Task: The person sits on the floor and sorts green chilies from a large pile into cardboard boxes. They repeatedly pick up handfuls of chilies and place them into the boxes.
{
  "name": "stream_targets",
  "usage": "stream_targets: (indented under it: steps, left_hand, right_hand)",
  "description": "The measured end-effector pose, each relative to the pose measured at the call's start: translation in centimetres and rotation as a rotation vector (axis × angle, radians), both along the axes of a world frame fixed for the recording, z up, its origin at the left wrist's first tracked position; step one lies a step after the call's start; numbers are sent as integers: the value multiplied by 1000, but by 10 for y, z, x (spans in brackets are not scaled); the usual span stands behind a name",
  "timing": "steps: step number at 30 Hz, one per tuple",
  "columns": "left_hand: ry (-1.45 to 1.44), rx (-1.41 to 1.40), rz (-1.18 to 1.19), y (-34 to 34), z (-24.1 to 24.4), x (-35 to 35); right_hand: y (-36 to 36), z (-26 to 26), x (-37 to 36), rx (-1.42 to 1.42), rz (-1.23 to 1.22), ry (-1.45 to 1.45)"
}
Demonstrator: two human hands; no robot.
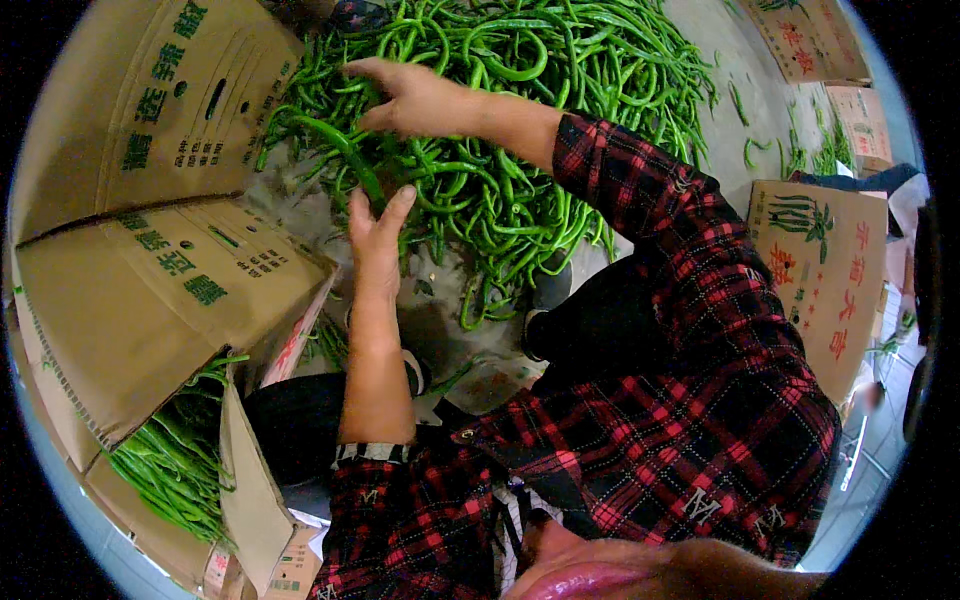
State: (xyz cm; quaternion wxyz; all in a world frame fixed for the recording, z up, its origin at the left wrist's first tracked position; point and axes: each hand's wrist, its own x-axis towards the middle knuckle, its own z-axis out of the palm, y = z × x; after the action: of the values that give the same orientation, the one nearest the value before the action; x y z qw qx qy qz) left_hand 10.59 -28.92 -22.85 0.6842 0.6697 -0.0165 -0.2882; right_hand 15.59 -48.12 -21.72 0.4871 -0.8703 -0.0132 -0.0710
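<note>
A large heap of long green chili peppers [517,187] lies on the floor in front of me. My left hand [379,217] is at the heap's near left edge, thumb and fingers around the lower end of a long green pepper [334,139]. Above it, my right hand [412,97] reaches in from the right over the heap, thumb and fingers spread and slightly blurred. No pepper shows clearly in its grasp; what its fingertips touch is hard to tell.
At the left stand cardboard boxes [112,300] with printing; an opened one holds green peppers [176,465]. Another printed carton [817,277] stands at my right, with more cartons [810,41] beyond. Loose peppers [739,103] lie on the concrete floor [727,67].
</note>
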Motion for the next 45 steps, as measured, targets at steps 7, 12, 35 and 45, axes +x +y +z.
stream_targets:
  steps: [7, 12, 35, 45]
  left_hand:
    - [96, -59, 42, -1, -6, 4]
    - [218, -53, 42, -6, -14, -1]
    - [244, -148, -64, -11, 4, -6]
    - [354, -237, 14, -5, -6, -5]
  right_hand:
    - [-43, -31, 32, -401, -171, -184]
    - [-88, -115, -10, -1198, -10, -27]
    - [-177, -74, 0, -884, -469, -22]
    - [-186, 11, -55, -994, -292, 138]
